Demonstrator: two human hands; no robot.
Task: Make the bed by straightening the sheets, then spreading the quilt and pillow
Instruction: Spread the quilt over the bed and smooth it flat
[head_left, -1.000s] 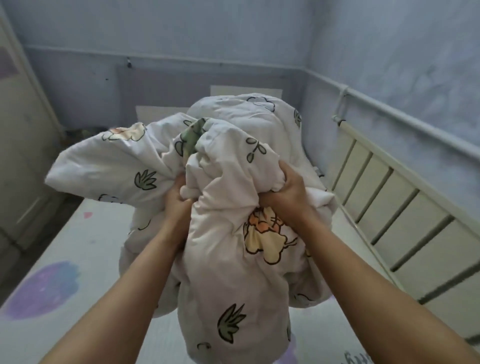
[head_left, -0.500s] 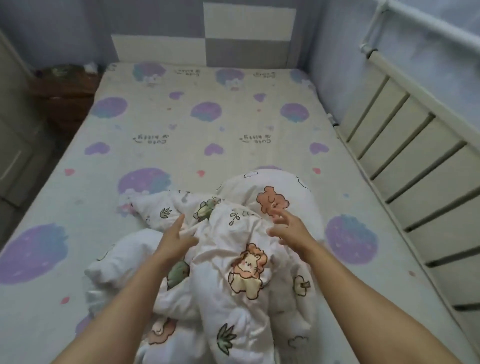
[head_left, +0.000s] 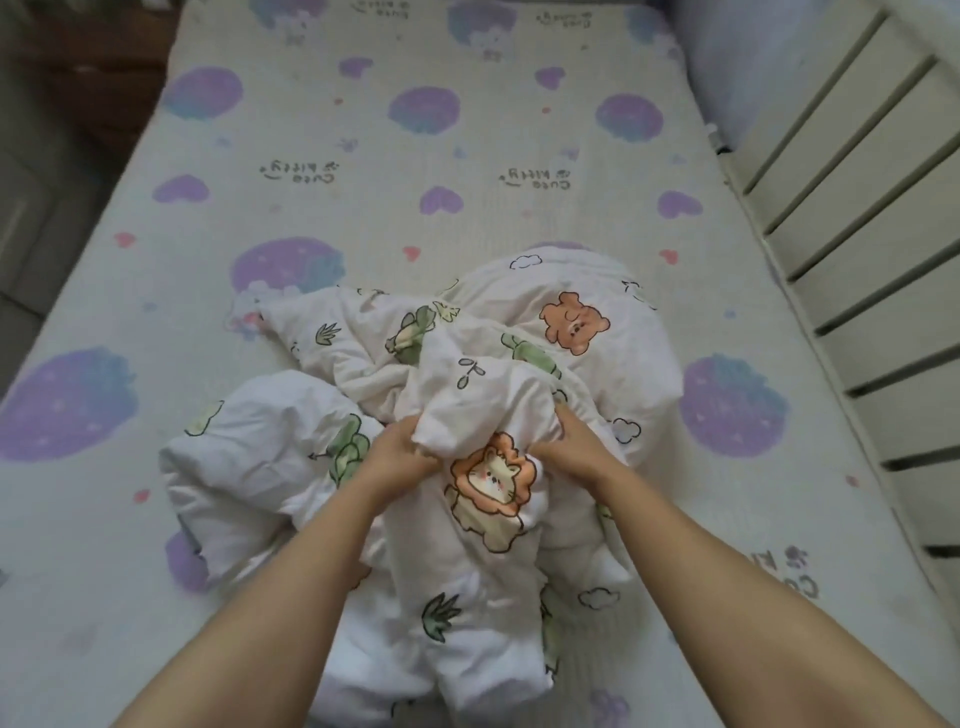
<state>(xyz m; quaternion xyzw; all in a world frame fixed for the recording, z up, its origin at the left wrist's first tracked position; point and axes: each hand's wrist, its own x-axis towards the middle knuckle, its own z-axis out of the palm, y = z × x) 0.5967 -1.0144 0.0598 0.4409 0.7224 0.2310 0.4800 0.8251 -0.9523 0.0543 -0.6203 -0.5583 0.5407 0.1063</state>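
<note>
Both bare hands are closed on the same raised fold of a bunched white quilt (head_left: 483, 415). The left hand (head_left: 395, 457) pinches the fold from its 9 o'clock side, fingers tucked into the cloth. The right hand (head_left: 576, 447) clutches it from the 3 o'clock side, fingertips buried under the fabric. Both forearms reach in from the 6 o'clock edge of the view, bare to the elbow.

Between the two hands, just toward 6 o'clock from the gripped fold, sits a printed cartoon lion (head_left: 491, 483) with an orange mane. The quilt lies in a crumpled heap on the middle of the bed, nearer the person than the far end. One puffy lobe bulges toward 9 o'clock, another mounds up toward 1 o'clock and carries a printed brown bear (head_left: 574, 322). Green leaves and small cloud outlines dot the rest of the cloth.

Under the heap, a pale fitted sheet (head_left: 363, 171) lies flat across the mattress, patterned with large purple strawberries, small hearts and lines of script. At 3 o'clock a cream slatted bed rail (head_left: 831, 208) runs along the mattress edge. At 9 o'clock the bed's open side drops to a dim floor.
</note>
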